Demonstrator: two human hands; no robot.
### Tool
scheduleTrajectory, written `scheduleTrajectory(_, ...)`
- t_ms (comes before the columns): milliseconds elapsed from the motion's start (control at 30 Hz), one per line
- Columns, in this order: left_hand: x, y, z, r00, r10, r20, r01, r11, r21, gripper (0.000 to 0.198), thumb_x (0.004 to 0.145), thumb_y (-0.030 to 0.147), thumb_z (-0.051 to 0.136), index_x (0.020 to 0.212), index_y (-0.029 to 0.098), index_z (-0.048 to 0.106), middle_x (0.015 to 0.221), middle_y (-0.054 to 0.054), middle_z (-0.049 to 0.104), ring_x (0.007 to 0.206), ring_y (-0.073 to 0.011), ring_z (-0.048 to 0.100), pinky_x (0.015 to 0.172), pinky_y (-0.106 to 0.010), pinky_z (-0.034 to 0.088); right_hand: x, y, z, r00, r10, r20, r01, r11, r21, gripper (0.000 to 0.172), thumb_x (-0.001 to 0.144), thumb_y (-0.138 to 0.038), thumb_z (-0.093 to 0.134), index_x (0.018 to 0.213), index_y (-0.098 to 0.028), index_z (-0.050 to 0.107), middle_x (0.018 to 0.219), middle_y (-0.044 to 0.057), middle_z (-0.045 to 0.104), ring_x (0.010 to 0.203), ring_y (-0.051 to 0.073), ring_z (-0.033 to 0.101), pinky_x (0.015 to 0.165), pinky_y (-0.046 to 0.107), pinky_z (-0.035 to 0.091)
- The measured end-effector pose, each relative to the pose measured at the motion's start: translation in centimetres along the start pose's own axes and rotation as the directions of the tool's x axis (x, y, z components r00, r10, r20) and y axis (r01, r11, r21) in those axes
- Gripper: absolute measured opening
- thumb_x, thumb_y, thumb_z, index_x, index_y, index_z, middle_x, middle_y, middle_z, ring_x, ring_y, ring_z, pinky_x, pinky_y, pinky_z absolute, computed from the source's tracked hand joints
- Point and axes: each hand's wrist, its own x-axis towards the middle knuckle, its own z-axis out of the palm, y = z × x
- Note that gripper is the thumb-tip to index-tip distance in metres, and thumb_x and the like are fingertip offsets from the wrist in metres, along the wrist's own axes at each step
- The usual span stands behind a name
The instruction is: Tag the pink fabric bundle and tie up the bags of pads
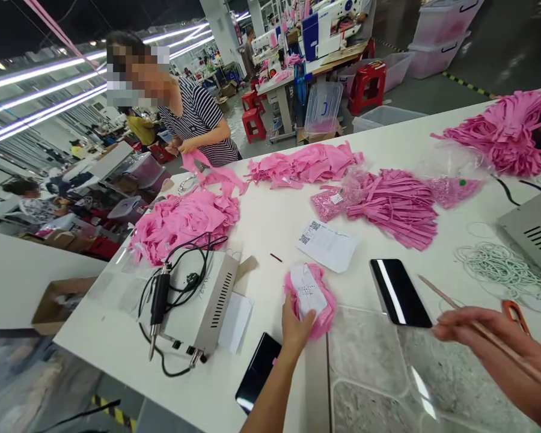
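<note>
My left hand (298, 328) grips a small bundle of pink fabric (327, 300) by its near side, fingers around the left edge and thumb on top. A white paper slip (307, 290) with writing lies on that bundle. Over at the right, my right hand (491, 343) is closed around a thin, pale brown pointed stick (439, 293), its tip pointing up and left; I cannot tell whether it is a pencil. Just left of this hand lies a black phone (399, 294). A printed sheet with QR codes (329, 245) rests beyond the bundle.
A grey box (216, 300) with a corded handpiece (159, 300) stands left, near a second phone (259, 370). Pink fabric pieces (184, 219), strip bundles (394, 204), green elastic cord (500, 270) and orange-handled scissors (515, 316) lie about. Across the table, a person (198, 114) handles pink fabric.
</note>
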Motion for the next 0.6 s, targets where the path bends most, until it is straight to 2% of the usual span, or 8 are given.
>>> scheduleTrajectory(67, 0.0, -0.5, -0.1, 1.000, -0.002, 0.006, 0.003, 0.999, -0.042, 0.081, 0.069, 0.033, 0.064, 0.139, 0.015, 0.030, 0.142, -0.013, 0.042, 0.131, -0.0231, 0.038, 0.108, -0.033, 0.030, 0.5, -1.6, 3.0, 0.994, 0.024, 0.111, -0.024, 1.000, -0.004, 0.040, 0.066, -0.064, 0.064, 0.059, -0.025, 0.060, 0.054, 0.004, 0.059, 0.054, 0.018, 0.058, 0.054, 0.031, 0.049)
scheduleTrajectory(100, 0.0, -0.8, -0.1, 1.000, 0.002, 0.001, -0.002, 0.999, -0.055, 0.080, 0.069, 0.033, 0.064, 0.139, 0.015, 0.031, 0.141, -0.013, 0.043, 0.131, -0.0228, 0.038, 0.108, -0.034, 0.030, 0.4, -2.2, 4.8, 0.990, 0.035, 0.136, -0.035, 0.999, -0.003, 0.044, 0.072, -0.065, 0.056, 0.057, -0.024, 0.060, 0.052, 0.003, 0.057, 0.054, 0.018, 0.057, 0.057, 0.030, 0.049)
scheduleTrajectory(167, -0.1, -1.0, 0.0, 1.000, 0.014, -0.010, -0.014, 0.998, -0.064, 0.080, 0.069, 0.032, 0.064, 0.139, 0.014, 0.031, 0.141, -0.014, 0.043, 0.131, -0.0233, 0.038, 0.109, -0.035, 0.030, -0.1, -2.8, 8.7, 0.954, 0.064, 0.293, -0.085, 0.995, 0.058, 0.046, 0.079, -0.065, 0.046, 0.081, -0.024, 0.069, 0.066, 0.005, 0.066, 0.068, 0.021, 0.064, 0.069, 0.033, 0.052)
scheduleTrajectory(233, -0.3, -0.9, 0.0, 1.000, 0.025, -0.014, -0.026, 0.998, -0.064, 0.080, 0.068, 0.033, 0.064, 0.139, 0.013, 0.031, 0.141, -0.015, 0.042, 0.131, -0.0244, 0.037, 0.109, -0.036, 0.029, -0.9, -2.5, 12.2, 0.871, 0.065, 0.487, -0.156, 0.976, 0.149, 0.047, 0.082, -0.059, 0.047, 0.109, -0.024, 0.064, 0.091, 0.008, 0.071, 0.089, 0.024, 0.066, 0.081, 0.037, 0.052)
scheduleTrajectory(300, -0.5, -0.6, 0.0, 1.000, 0.025, -0.015, -0.025, 0.998, -0.064, 0.078, 0.068, 0.034, 0.064, 0.138, 0.014, 0.033, 0.140, -0.015, 0.043, 0.131, -0.0255, 0.037, 0.109, -0.038, 0.029, -1.6, -1.6, 14.6, 0.836, 0.066, 0.544, -0.207, 0.958, 0.201, 0.043, 0.079, -0.053, 0.055, 0.108, -0.022, 0.064, 0.095, 0.009, 0.071, 0.091, 0.024, 0.066, 0.080, 0.036, 0.053)
scheduleTrajectory(433, -0.6, -0.2, 0.2, 1.000, 0.003, -0.024, -0.004, 1.000, -0.028, 0.077, 0.068, 0.033, 0.063, 0.137, 0.014, 0.035, 0.135, -0.016, 0.048, 0.127, -0.0266, 0.041, 0.107, -0.039, 0.031, -1.9, 0.6, 16.9, 0.894, 0.076, 0.441, -0.161, 0.974, 0.159, 0.025, 0.071, -0.044, 0.067, 0.075, -0.020, 0.064, 0.061, 0.001, 0.064, 0.056, 0.016, 0.061, 0.051, 0.025, 0.051)
scheduleTrajectory(500, -0.5, -0.2, 0.3, 0.999, -0.009, -0.033, 0.008, 1.000, -0.024, 0.076, 0.068, 0.032, 0.062, 0.137, 0.014, 0.036, 0.133, -0.015, 0.050, 0.125, -0.0266, 0.042, 0.106, -0.039, 0.032, -1.7, 1.4, 17.2, 0.888, 0.038, 0.458, -0.121, 0.981, 0.153, 0.024, 0.074, -0.043, 0.063, 0.080, -0.020, 0.064, 0.063, 0.001, 0.065, 0.056, 0.016, 0.062, 0.054, 0.026, 0.053)
scheduleTrajectory(600, -0.4, -0.4, 0.5, 0.999, -0.003, -0.041, 0.001, 0.999, -0.044, 0.074, 0.068, 0.031, 0.063, 0.136, 0.017, 0.037, 0.131, -0.013, 0.051, 0.124, -0.0262, 0.043, 0.105, -0.038, 0.033, -1.5, 2.3, 17.2, 0.863, 0.017, 0.505, -0.094, 0.987, 0.127, 0.029, 0.078, -0.043, 0.056, 0.092, -0.020, 0.066, 0.075, 0.005, 0.071, 0.069, 0.020, 0.068, 0.067, 0.032, 0.057)
